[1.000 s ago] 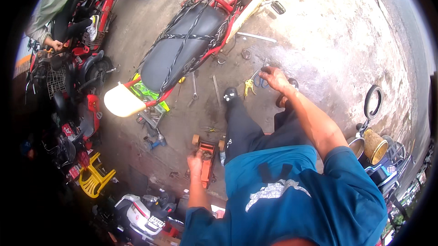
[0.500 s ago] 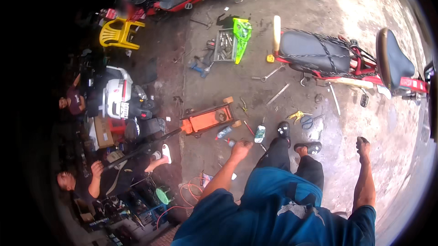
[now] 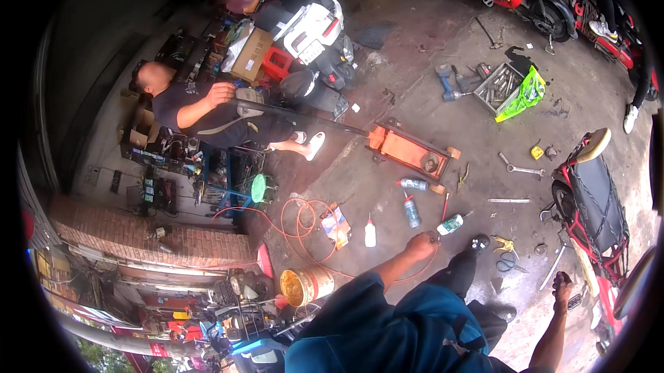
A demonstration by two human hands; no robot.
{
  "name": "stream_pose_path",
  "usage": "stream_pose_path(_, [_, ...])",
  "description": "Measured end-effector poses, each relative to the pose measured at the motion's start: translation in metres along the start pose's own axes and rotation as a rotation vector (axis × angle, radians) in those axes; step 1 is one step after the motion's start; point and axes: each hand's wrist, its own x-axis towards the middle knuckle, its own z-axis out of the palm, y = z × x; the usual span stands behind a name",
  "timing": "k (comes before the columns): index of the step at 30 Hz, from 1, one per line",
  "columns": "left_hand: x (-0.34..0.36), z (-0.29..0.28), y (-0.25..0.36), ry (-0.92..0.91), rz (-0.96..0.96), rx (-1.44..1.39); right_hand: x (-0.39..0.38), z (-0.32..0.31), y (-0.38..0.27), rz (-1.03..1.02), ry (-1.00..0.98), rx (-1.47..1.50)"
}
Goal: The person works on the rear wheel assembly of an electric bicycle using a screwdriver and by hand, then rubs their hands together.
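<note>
My left hand (image 3: 420, 245) is in front of my body, its fingers curled closed; whether anything is in them is hidden. Just beyond it lie a bottle with a green label (image 3: 451, 224) and a thin red rod (image 3: 445, 206). Low at my right side hangs my right hand (image 3: 562, 287), its fingers dark and curled; I cannot make out anything in them. It is nearest to a red electric bike (image 3: 598, 200) with a black seat. On the ground between my hands are scissors (image 3: 508, 261) and a yellow-handled tool (image 3: 505, 244).
An orange floor jack (image 3: 408, 148) lies ahead, its long handle (image 3: 304, 116) held by a seated person (image 3: 200, 107). Farther off is a tool tray (image 3: 499, 88) with a green bag. A wrench (image 3: 520, 168), a bucket (image 3: 304, 286) and an orange hose (image 3: 283, 224) lie around.
My view has turned left, so the jack, tray and electric bike appear farther right. The bucket and brick wall have come into view. Both hands stay curled; my feet have shifted.
</note>
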Motion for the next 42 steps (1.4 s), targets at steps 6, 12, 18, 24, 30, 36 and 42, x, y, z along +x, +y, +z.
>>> stream_pose_path(6, [-0.063,0.039,-0.065,0.239,0.007,0.022,0.013,0.02,-0.033,-0.292,-0.182,0.075])
stream_pose_path(12, [-0.302,0.07,-0.065,0.205,0.06,0.278,0.008,-0.03,0.1,-0.169,-0.25,-0.204])
stream_pose_path(18, [-0.278,0.124,-0.124,-0.106,0.192,0.814,-0.06,0.065,-0.021,-0.36,-0.226,-0.241])
stream_pose_path(24, [-0.135,0.042,0.048,0.268,0.072,-0.002,-0.062,0.061,-0.024,-0.405,-0.285,-0.384])
stream_pose_path(30, [-0.093,0.021,0.075,0.344,0.223,-0.21,-0.074,0.013,-0.009,-0.297,-0.193,-0.412])
stream_pose_path(36, [-0.102,0.058,0.038,0.223,0.037,-0.096,-0.064,-0.006,0.034,-0.305,-0.158,-0.211])
stream_pose_path(42, [-0.106,0.08,0.032,0.139,0.016,-0.102,-0.059,-0.011,0.067,-0.336,-0.271,-0.162])
